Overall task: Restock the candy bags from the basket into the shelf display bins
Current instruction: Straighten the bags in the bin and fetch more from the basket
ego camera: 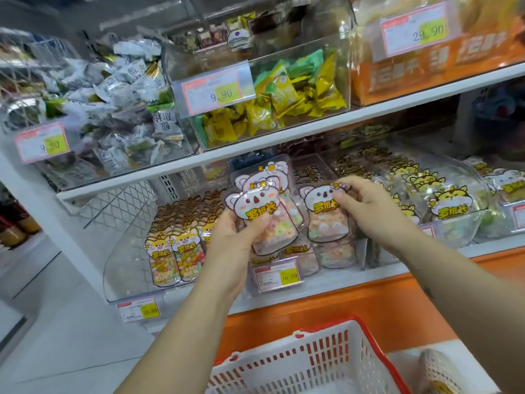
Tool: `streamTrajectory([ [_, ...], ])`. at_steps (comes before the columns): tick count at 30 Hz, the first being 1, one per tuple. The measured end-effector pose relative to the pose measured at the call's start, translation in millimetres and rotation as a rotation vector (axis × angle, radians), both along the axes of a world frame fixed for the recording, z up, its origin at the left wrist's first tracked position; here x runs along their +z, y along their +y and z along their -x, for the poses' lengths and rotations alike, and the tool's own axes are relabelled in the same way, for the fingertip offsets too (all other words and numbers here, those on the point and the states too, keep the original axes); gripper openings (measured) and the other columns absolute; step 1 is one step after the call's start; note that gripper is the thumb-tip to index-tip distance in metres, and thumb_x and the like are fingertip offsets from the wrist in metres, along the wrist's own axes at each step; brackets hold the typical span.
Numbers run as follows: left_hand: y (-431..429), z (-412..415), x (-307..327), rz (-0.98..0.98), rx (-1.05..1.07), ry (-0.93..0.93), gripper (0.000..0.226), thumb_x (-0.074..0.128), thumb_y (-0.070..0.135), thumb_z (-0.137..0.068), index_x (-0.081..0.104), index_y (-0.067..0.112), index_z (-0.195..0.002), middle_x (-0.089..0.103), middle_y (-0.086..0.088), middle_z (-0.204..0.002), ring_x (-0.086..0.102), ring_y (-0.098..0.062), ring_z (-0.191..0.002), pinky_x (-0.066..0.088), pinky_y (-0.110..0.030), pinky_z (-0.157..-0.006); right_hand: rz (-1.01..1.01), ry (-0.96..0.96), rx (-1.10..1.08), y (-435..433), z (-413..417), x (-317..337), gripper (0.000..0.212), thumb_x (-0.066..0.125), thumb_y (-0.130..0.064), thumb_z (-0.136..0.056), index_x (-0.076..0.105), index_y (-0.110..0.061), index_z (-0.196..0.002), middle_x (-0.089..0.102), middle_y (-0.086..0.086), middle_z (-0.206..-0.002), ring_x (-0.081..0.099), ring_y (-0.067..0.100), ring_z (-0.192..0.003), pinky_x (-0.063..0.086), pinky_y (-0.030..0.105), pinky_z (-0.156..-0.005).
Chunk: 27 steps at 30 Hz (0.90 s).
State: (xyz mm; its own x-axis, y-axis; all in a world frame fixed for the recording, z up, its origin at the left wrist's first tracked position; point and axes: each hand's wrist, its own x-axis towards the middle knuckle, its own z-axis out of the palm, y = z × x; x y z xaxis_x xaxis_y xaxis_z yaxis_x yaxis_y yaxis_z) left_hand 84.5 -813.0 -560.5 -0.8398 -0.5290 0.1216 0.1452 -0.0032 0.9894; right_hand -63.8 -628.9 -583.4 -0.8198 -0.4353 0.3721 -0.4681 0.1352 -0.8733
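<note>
While the left hand (241,237) grips a small stack of koala bags (257,203) from below, thumb across the front and fingers curled behind, the right hand (366,209) pinches the top corner of a single koala bag (324,220) between thumb and fingertips. That single bag hangs upright just left of the right hand's fingers, its lower part over the bags already lying in the clear bin (362,253) beneath. The stack stands just beside it, tilted a little leftward, rising above the left hand's thumb.

Above both hands, the white shelf edge (199,166) runs close over the top of the stack, so the opening is low. Left of the left hand sits a neighbouring bin (125,265) with a curved clear front, filled with rows of bear-shaped bags (176,260). Below the wrists, a price tag (277,275) is fixed to the bin front, then an orange base (369,294).

Each bag is glossy clear film, cut to an animal outline, showing pastel ring candies inside. Nearest the body, the basket (298,362) is white slotted plastic with a red rim.
</note>
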Motion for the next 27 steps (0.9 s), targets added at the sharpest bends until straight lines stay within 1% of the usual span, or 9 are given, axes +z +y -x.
streamTrajectory([
  [5,-8,-1,-7,-0.009,0.014,-0.014,0.044,0.074,0.016,-0.078,0.064,0.016,-0.121,0.074,0.000,-0.116,0.068,-0.019,-0.113,0.049,-0.047,-0.104,-0.289,0.182,-0.003,-4,8,-6,0.018,0.057,-0.010,-0.098,0.062,-0.026,-0.106,0.062,-0.012,-0.086,0.057,0.003,-0.075,0.040,0.010,-0.060],
  [7,-10,-2,-12,0.019,0.024,-0.038,0.034,0.071,0.010,-0.087,0.065,0.018,-0.120,0.074,0.002,-0.116,0.067,-0.019,-0.114,0.048,-0.048,-0.105,-0.544,0.311,-0.075,-6,5,-11,0.031,0.059,-0.001,-0.089,0.065,-0.024,-0.110,0.065,-0.005,-0.092,0.061,0.017,-0.085,0.048,0.025,-0.069],
  [9,-13,-2,-15,0.022,0.028,-0.054,0.031,0.069,0.008,-0.090,0.065,0.020,-0.118,0.074,0.002,-0.116,0.067,-0.019,-0.114,0.048,-0.049,-0.105,-0.751,0.579,-0.230,-12,-4,-18,0.046,0.069,0.004,-0.072,0.068,-0.023,-0.110,0.066,0.004,-0.099,0.061,0.030,-0.093,0.048,0.038,-0.079],
  [13,-16,-4,-17,-0.004,0.024,-0.057,0.031,0.068,0.007,-0.090,0.065,0.018,-0.118,0.074,0.000,-0.115,0.068,-0.021,-0.113,0.050,-0.051,-0.103,-0.744,0.843,-0.240,-28,-21,-26,0.043,0.082,-0.002,-0.052,0.074,-0.026,-0.087,0.067,-0.002,-0.089,0.060,0.029,-0.085,0.046,0.042,-0.074],
  [16,-20,-7,-19,-0.023,0.033,-0.066,0.033,0.068,0.007,-0.089,0.064,0.015,-0.121,0.074,-0.001,-0.116,0.067,-0.023,-0.114,0.050,-0.051,-0.103,-0.841,0.849,-0.179,-29,-24,-33,0.035,0.087,-0.008,-0.050,0.072,-0.031,-0.072,0.067,-0.009,-0.072,0.061,0.024,-0.073,0.045,0.038,-0.071],
  [19,-25,-11,-22,-0.034,0.042,-0.083,0.036,0.071,0.009,-0.088,0.063,0.015,-0.122,0.073,-0.002,-0.118,0.066,-0.024,-0.115,0.049,-0.052,-0.104,-0.895,0.740,-0.312,-21,-18,-31,0.035,0.088,-0.003,-0.044,0.067,-0.028,-0.058,0.063,-0.006,-0.056,0.059,0.025,-0.060,0.041,0.038,-0.072],
  [22,-30,-14,-22,-0.026,0.039,-0.102,0.034,0.071,0.009,-0.088,0.064,0.016,-0.120,0.074,-0.002,-0.117,0.067,-0.024,-0.114,0.049,-0.053,-0.103,-0.883,0.721,-0.405,-15,-13,-30,0.034,0.085,0.005,-0.044,0.065,-0.022,-0.052,0.059,-0.003,-0.051,0.058,0.027,-0.060,0.035,0.039,-0.078],
  [24,-32,-14,-21,-0.014,0.029,-0.111,0.033,0.070,0.008,-0.088,0.064,0.016,-0.120,0.074,-0.001,-0.116,0.067,-0.023,-0.113,0.049,-0.053,-0.103,-0.858,0.727,-0.416,-17,-16,-30,0.030,0.085,0.000,-0.050,0.068,-0.024,-0.059,0.063,-0.002,-0.058,0.060,0.029,-0.066,0.035,0.040,-0.080],
  [27,-33,-12,-17,0.036,-0.010,-0.119,0.033,0.070,0.006,-0.089,0.064,0.016,-0.120,0.074,-0.002,-0.115,0.068,-0.024,-0.113,0.050,-0.052,-0.103,-0.641,0.662,-0.364,-20,-26,-14,0.025,0.078,-0.023,-0.077,0.072,-0.029,-0.100,0.069,-0.005,-0.095,0.061,0.024,-0.090,0.036,0.040,-0.084],
])
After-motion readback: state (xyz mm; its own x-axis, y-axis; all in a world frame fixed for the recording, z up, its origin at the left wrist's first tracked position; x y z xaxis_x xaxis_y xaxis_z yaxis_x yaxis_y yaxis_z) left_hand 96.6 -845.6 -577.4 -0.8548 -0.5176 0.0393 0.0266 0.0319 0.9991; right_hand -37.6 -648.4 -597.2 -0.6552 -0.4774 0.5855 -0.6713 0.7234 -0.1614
